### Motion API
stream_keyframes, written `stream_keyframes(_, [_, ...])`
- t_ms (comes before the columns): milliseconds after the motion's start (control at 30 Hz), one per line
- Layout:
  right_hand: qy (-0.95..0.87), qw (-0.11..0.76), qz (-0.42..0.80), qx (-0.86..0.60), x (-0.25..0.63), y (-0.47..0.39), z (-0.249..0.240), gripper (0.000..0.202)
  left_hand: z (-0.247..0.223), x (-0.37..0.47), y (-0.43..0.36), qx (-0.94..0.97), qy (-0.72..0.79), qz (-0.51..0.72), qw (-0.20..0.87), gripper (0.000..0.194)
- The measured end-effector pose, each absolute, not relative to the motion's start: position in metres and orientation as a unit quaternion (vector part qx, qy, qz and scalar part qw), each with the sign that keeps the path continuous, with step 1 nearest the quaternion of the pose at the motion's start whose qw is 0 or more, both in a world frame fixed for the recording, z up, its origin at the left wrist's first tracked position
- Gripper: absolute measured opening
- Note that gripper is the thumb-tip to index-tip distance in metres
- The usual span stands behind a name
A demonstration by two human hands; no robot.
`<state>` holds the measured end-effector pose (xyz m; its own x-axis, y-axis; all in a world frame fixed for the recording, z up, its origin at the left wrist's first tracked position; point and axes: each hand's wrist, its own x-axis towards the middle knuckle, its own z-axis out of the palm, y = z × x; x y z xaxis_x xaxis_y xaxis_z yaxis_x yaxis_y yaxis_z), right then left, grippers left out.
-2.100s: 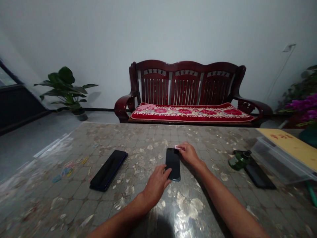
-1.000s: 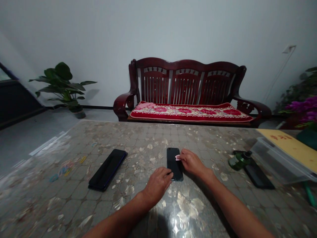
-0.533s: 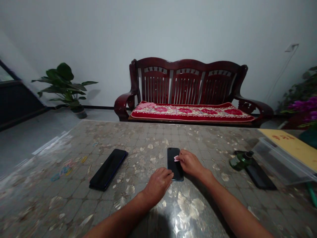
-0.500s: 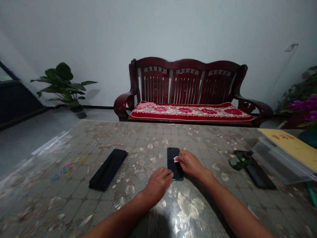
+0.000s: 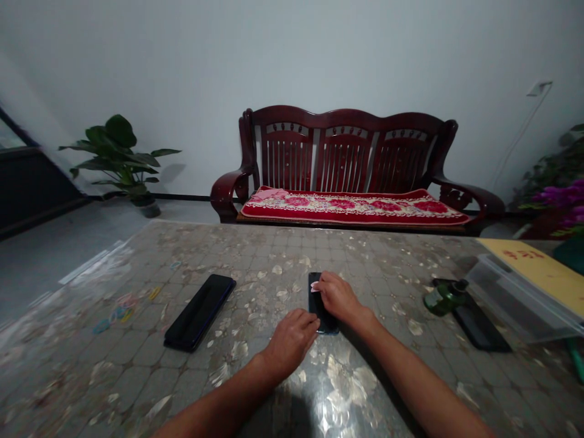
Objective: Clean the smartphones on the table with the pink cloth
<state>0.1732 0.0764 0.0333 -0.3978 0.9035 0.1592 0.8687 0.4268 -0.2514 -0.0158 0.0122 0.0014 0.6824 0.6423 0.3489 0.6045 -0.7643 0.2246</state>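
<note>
1. Nearest, the left hand (image 5: 294,337) has its fingers bent together, their tips touching the near left corner of a black phone (image 5: 325,321); whether they grip its edge or just rest on it, I cannot tell.
2. That phone lies flat on the patterned tabletop (image 5: 255,246), in the middle, between the two hands.
3. A little farther, the right hand (image 5: 338,298) is closed in a narrow pinch on a small pale pink scrap (image 5: 314,286), above the far part of the phone and covering some of its screen.
4. Off to the right lies a dark slab (image 5: 483,326), with a small green bottle (image 5: 442,299) at its far left side.
5. To the left, well apart from the hands, a dark device with a blue edge (image 5: 201,313) lies slantwise; beyond it are scattered colored loops (image 5: 121,311).
6. At the right edge, a yellow sheet (image 5: 531,260) with red characters lies atop a clear plastic box (image 5: 502,298).
7. Past the tabletop stands a dark red wooden bench (image 5: 347,161) bearing a red floral mat (image 5: 365,207).
8. A potted plant (image 5: 121,155) stands left of the bench, against a pale wall (image 5: 182,67).
</note>
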Motion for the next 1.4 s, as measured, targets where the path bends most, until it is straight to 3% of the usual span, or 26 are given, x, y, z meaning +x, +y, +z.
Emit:
stream_keyframes(600, [-0.811,0.112,0.036,-0.573,0.174,0.086,0.042,0.035,-0.001,-0.017,0.013,0.913,0.327,0.242,0.026,0.015])
stream_keyframes(800, [-0.870,0.112,0.046,-0.478,0.171,0.076,0.040,0.027,-0.004,-0.017,0.015,0.914,0.323,0.246,0.026,0.016])
stream_keyframes(1033, [-0.826,0.113,0.041,-0.551,0.169,0.086,0.043,0.033,-0.003,-0.016,0.014,0.915,0.321,0.245,0.021,0.015])
stream_keyframes(1233, [-0.869,0.115,0.047,-0.479,0.167,0.078,0.036,0.028,-0.006,-0.016,0.015,0.911,0.322,0.254,0.027,0.017])
stream_keyframes(1400, [-0.830,0.106,0.041,-0.545,0.169,0.088,0.042,0.033,-0.006,-0.016,0.015,0.914,0.324,0.242,0.022,0.016])
